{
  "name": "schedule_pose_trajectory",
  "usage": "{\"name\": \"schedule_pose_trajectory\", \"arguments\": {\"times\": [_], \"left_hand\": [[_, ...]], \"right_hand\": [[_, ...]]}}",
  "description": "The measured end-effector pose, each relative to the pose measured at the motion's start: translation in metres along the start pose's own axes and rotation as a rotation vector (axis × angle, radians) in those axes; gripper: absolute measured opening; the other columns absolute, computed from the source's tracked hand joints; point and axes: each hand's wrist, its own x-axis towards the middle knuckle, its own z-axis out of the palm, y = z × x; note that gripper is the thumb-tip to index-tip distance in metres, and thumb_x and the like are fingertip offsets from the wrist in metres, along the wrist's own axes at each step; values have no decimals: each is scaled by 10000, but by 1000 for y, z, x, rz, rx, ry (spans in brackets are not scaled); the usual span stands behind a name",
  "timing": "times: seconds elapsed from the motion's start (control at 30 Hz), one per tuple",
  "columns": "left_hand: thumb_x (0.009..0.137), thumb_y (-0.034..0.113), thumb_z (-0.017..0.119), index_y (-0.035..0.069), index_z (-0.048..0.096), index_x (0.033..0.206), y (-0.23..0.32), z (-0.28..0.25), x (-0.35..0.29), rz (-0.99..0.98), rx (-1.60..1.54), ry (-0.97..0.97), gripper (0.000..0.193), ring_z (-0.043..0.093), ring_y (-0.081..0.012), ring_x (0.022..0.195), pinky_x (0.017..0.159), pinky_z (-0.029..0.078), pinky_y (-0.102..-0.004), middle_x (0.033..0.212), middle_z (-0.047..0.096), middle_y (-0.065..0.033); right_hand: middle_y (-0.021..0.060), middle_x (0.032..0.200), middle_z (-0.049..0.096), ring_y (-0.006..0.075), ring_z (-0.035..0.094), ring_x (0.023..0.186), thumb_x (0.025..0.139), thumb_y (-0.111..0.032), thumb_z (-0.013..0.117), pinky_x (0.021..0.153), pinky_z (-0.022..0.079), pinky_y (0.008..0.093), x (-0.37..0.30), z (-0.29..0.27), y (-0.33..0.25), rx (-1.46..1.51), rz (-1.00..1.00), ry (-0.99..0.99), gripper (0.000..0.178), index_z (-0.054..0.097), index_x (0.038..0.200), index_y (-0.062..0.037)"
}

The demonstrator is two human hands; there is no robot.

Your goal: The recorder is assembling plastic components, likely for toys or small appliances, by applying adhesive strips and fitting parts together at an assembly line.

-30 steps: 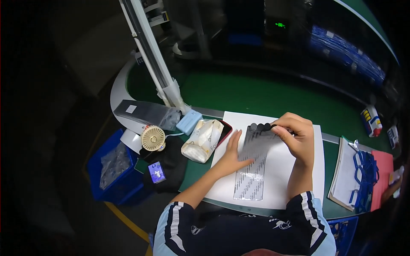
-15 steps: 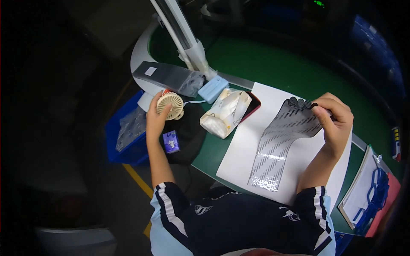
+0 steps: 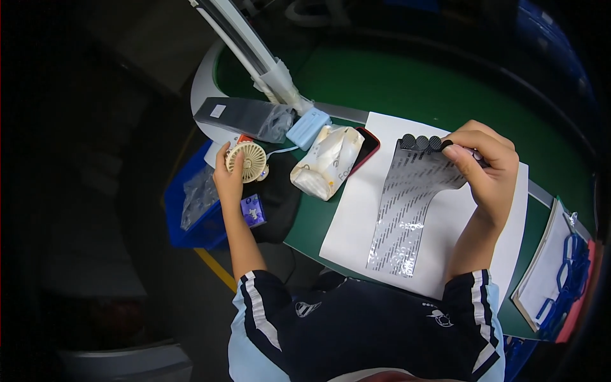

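Observation:
My left hand [image 3: 226,184] is closed round a small cream fan [image 3: 254,167] with a round ribbed grille, its thumb lying over the front. My right hand [image 3: 493,169] pinches the upper corner of a clear, printed strip [image 3: 400,210] between thumb and fingers. Black round pads [image 3: 421,143] stand in a row along the strip's raised end, the last one partly under my fingertips. That end curls upward, while the glossy lower end hangs down over a large white sheet of paper [image 3: 347,235]. Whether the lower end touches the paper, I cannot tell.
Left of the paper lie a crumpled tissue pack [image 3: 328,162], a red-edged phone [image 3: 365,151], a light-blue box [image 3: 308,129] and a dark plastic-wrapped packet [image 3: 245,118]. A purple packet [image 3: 252,211] is beside my left forearm, near a blue bin [image 3: 191,230]. A clipboard [image 3: 541,274] lies right.
My view has shifted slightly. The strip's raised end has moved left with my right hand, and more of its pad row shows beyond my fingers. My left hand keeps hold of the fan.

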Motion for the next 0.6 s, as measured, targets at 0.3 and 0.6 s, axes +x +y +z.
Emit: {"name": "schedule_pose_trajectory", "arguments": {"times": [0.3,0.6], "left_hand": [[786,234,620,17,503,1154,-8,-7,13,70,-85,40,443,536,-245,1007,852,408,-326,1089,558,-167],[867,477,393,103,270,1325,189,14,-23,1029,-772,383,604,284,-371,1256,1007,283,-486,1373,251,-218]], "right_hand": [[62,625,554,110,475,524,704,-23,644,450,310,218,0,3,2,-8,1,3,53,634,733,19],[80,638,574,133,523,554,712,-51,653,477,369,224,5,-4,7,-108,52,-17,90,621,720,33]]}}
